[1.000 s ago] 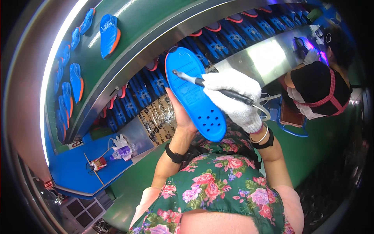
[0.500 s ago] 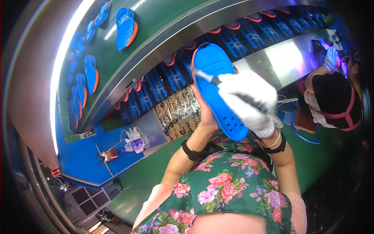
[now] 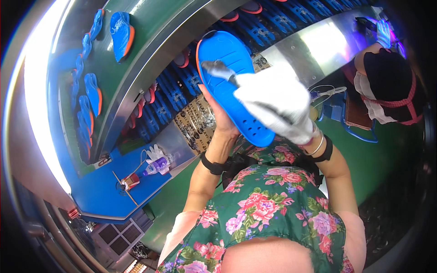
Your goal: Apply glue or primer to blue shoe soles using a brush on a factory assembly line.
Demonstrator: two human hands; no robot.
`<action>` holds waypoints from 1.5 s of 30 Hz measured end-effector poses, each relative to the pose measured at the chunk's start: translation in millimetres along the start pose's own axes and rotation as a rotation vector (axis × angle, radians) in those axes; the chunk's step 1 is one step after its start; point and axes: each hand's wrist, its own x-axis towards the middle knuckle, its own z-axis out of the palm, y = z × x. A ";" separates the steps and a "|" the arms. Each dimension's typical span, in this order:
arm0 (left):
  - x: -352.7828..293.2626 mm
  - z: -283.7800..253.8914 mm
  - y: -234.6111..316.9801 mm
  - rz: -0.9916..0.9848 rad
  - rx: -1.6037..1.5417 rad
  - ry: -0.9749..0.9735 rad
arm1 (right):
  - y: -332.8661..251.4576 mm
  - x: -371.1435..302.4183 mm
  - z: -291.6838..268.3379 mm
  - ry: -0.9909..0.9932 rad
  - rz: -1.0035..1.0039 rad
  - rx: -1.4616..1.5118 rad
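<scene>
A blue sole (image 3: 224,93) with an orange edge is held up, tilted, its holed end nearest the person's body. The bare left hand (image 3: 221,117) grips the sole from its left side; most of its fingers are hidden behind it. The right hand (image 3: 275,102), in a white glove and covering part of the sole's right side, has its fingers closed around a blurred brush (image 3: 218,69). The brush tip is over the sole's upper half; whether it touches, I cannot tell.

Behind the sole runs a row of blue pieces (image 3: 259,32). Left of the sole, a green belt (image 3: 152,20) carries more soles (image 3: 122,36). Lower left of the sole, a blue desk (image 3: 102,195) holds a purple-labelled bottle (image 3: 157,166). Below the sole is a flowered apron (image 3: 261,204); well to its right, a co-worker (image 3: 384,82) in black.
</scene>
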 end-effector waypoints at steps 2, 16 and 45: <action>0.3 -14.3 -6.2 -0.038 0.063 0.137 | -5.4 -8.8 11.8 -0.005 -0.062 0.011; -0.3 -32.0 -4.3 -0.114 -0.362 -0.245 | -4.2 -35.2 8.3 -0.041 0.165 0.390; 31.9 -58.3 6.6 -0.116 -0.484 -0.239 | -6.3 -58.8 4.9 -0.184 0.260 0.525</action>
